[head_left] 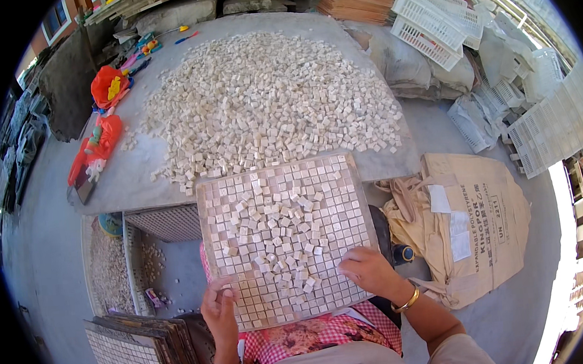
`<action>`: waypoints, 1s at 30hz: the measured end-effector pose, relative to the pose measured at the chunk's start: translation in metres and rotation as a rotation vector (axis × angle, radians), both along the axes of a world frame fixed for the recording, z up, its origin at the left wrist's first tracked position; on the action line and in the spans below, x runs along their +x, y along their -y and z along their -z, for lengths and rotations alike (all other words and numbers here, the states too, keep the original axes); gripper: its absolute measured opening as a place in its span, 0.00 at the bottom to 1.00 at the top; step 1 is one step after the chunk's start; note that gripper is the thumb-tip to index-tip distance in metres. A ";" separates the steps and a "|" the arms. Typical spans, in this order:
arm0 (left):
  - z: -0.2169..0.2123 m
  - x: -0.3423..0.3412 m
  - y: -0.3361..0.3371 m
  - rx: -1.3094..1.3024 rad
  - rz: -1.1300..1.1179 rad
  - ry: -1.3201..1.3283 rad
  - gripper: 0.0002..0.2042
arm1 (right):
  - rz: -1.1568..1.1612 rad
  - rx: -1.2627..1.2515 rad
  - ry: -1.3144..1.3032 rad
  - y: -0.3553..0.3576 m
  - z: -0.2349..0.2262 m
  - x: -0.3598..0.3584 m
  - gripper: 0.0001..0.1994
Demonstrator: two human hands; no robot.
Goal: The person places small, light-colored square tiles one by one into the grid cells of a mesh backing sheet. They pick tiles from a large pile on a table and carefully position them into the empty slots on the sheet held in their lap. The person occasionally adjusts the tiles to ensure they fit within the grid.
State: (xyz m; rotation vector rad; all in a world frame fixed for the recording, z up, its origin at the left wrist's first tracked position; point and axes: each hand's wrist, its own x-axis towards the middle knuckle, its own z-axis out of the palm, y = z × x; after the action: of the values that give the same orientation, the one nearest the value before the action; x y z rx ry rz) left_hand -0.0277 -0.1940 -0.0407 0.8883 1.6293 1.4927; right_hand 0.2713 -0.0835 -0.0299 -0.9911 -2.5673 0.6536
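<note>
Head view: both hands' fingers (350, 262) rest on the mosaic tray (285, 239).

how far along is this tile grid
Done: most cells of the grid board hold seated tiles, and finished boards are stacked at lower left. In hand: the left hand steadies the near edge while the right hand works the lower right. Left: loose tiles lie unseated mid-board; a big pile remains.

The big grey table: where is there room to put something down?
Bare table runs along the left edge, between the tile heap and the orange bags, and at the near right corner beside the grid board. The middle is crowded with tiles.
</note>
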 end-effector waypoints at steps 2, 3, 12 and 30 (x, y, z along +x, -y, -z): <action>0.004 0.001 0.002 0.002 -0.003 0.016 0.11 | 0.010 0.025 -0.015 -0.003 -0.001 -0.003 0.06; 0.004 0.001 0.002 -0.006 0.005 0.018 0.11 | 0.014 0.035 -0.021 -0.004 -0.002 -0.005 0.06; -0.004 0.004 -0.001 -0.009 -0.001 0.018 0.09 | 0.171 0.080 -0.063 -0.030 -0.006 -0.034 0.15; 0.002 0.071 -0.014 0.152 0.592 -0.908 0.14 | 0.132 -0.156 -0.118 0.022 -0.002 -0.052 0.13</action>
State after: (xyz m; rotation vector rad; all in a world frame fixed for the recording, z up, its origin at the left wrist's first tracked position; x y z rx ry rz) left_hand 0.0434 -0.1799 -0.0428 2.1253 1.5903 0.8155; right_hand 0.2197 -0.1058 -0.0284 -1.1248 -2.3554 0.8584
